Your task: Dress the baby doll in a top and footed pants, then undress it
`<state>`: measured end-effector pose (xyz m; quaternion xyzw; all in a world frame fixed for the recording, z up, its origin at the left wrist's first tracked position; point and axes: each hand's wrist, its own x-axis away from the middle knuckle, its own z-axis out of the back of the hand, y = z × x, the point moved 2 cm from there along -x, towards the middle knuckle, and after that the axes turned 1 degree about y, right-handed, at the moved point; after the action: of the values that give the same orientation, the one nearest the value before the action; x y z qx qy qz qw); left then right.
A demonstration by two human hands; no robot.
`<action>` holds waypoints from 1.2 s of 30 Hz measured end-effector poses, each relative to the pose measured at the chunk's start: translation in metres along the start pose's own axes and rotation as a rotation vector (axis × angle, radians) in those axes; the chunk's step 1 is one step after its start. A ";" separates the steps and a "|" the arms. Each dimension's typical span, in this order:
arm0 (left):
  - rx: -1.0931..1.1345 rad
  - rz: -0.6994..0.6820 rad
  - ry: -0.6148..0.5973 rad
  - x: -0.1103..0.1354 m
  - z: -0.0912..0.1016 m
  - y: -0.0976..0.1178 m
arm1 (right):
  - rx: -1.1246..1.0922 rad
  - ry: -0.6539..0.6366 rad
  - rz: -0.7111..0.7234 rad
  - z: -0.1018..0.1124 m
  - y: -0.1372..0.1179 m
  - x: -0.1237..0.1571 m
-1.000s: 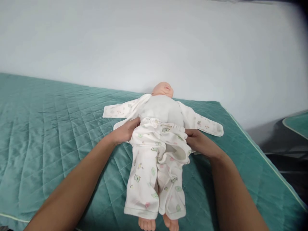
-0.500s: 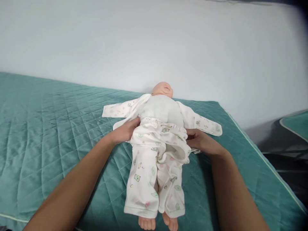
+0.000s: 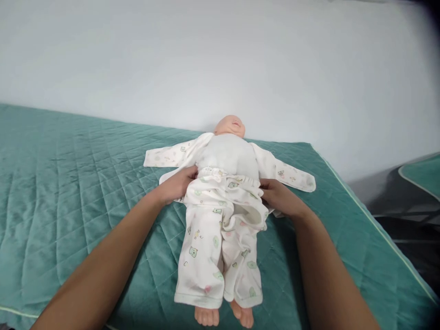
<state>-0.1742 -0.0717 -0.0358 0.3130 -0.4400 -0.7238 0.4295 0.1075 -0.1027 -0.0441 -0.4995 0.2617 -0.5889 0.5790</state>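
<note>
A baby doll [image 3: 229, 127] lies on its back on a teal quilted bed [image 3: 68, 183], head toward the wall. It wears white printed trousers [image 3: 209, 238] and an open white printed top [image 3: 172, 156] spread out to both sides. My left hand [image 3: 177, 184] is closed on the trousers' waistband at the doll's left hip. My right hand [image 3: 278, 197] is closed on the waistband at the other hip. The doll's bare feet [image 3: 223, 315] stick out of the trouser legs near the bottom edge.
A pale wall [image 3: 220, 59] runs right behind the bed. The bed's right edge [image 3: 371, 224] drops to a dark floor, and a second teal-covered surface [image 3: 422, 174] shows at the far right.
Both hands have slid a little further up the doll's hips with the waistband; the right hand has closed in toward the doll's side. The view shifted slightly.
</note>
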 end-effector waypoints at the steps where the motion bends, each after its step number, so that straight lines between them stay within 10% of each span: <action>1: 0.044 0.041 -0.002 0.000 -0.001 -0.001 | -0.005 0.006 -0.007 -0.001 0.000 0.000; 11: 0.302 0.265 0.102 -0.003 -0.001 -0.017 | -0.073 0.106 -0.096 -0.001 -0.001 0.007; 17: 0.082 0.143 -0.046 0.004 0.009 -0.009 | -0.030 0.036 0.090 -0.001 -0.003 0.013; 36: -0.070 -0.297 0.196 0.008 0.006 0.001 | -0.033 0.174 0.425 -0.007 -0.021 0.019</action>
<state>-0.1829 -0.0771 -0.0330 0.4284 -0.3197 -0.7602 0.3692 0.0961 -0.1186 -0.0227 -0.3897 0.4197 -0.4901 0.6571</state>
